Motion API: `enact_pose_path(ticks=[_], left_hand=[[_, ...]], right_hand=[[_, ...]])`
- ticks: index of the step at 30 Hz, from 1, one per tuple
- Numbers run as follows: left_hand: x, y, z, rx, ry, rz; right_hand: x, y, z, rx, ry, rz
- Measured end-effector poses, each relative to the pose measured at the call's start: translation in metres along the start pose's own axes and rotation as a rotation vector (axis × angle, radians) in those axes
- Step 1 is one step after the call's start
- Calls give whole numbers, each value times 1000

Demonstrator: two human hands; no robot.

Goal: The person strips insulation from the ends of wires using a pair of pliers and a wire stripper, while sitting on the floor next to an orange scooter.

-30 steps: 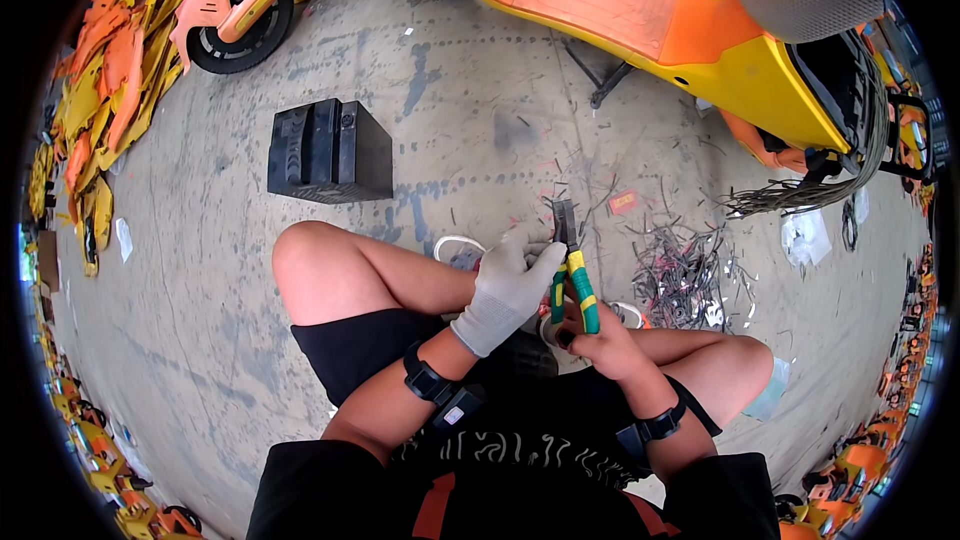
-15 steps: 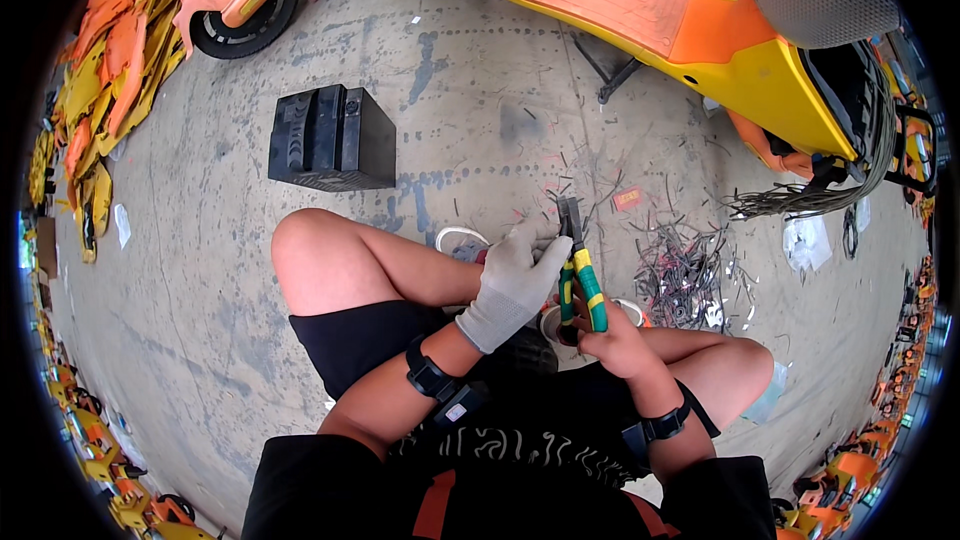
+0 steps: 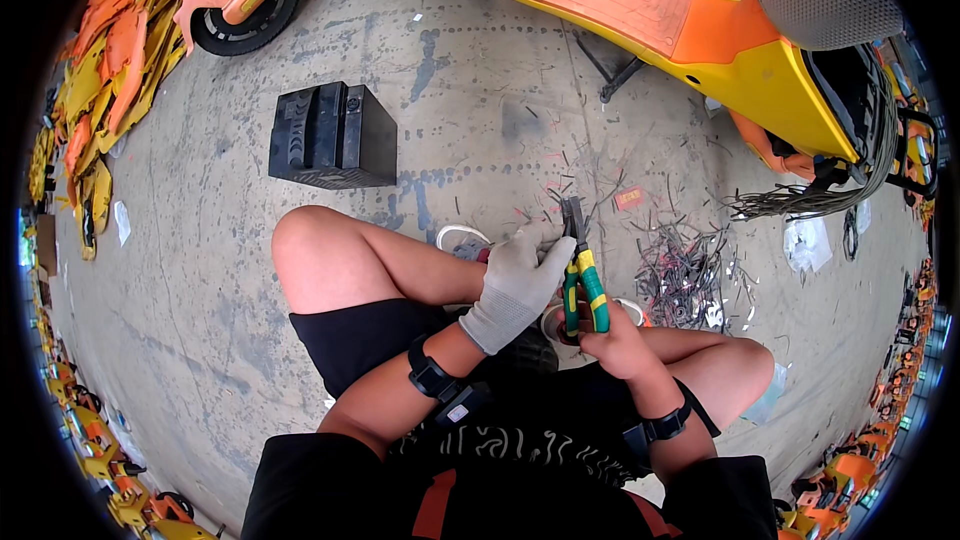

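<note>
Little had moved: right hand (image 3: 613, 348) gripped pliers (image 3: 594, 290); gloved left hand (image 3: 515, 285) curled by their jaws, hold unclear, safest outside their bite.

The pliers (image 3: 596, 305) are before you, in your right hand (image 3: 614, 350); your left hand (image 3: 515, 285) is to the left, at their head. The box (image 3: 370, 145) stands on the floor (image 3: 200, 240) ahead of your left knee (image 3: 308, 245). The wire scraps (image 3: 685, 280) lie on the floor right of the pliers, ahead of your right knee (image 3: 748, 370). The plastic bag (image 3: 806, 242) lies right of the scraps. The scooter (image 3: 720, 50) stands ahead and right. Beyond the box, to its left, locate the wheel (image 3: 255, 25); left of that, the piled panels (image 3: 115, 80).
</note>
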State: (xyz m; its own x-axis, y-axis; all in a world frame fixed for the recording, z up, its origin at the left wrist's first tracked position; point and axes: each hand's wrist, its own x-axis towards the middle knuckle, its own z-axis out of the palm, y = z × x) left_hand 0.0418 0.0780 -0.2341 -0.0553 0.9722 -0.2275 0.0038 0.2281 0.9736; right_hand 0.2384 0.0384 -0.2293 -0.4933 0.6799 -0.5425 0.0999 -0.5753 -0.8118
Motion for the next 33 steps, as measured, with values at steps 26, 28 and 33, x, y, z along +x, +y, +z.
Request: enact_pose_path(ticks=[26,28,33], left_hand=[[-1,5,0,-20,27,-31],[1,4,-1,-8,-11,-92],[4,3,-6,355,-46,82]], right_hand=[[8,11,14,98,102,-1],[9,11,15,72,111,-3],[9,16,12,-17,154,12]])
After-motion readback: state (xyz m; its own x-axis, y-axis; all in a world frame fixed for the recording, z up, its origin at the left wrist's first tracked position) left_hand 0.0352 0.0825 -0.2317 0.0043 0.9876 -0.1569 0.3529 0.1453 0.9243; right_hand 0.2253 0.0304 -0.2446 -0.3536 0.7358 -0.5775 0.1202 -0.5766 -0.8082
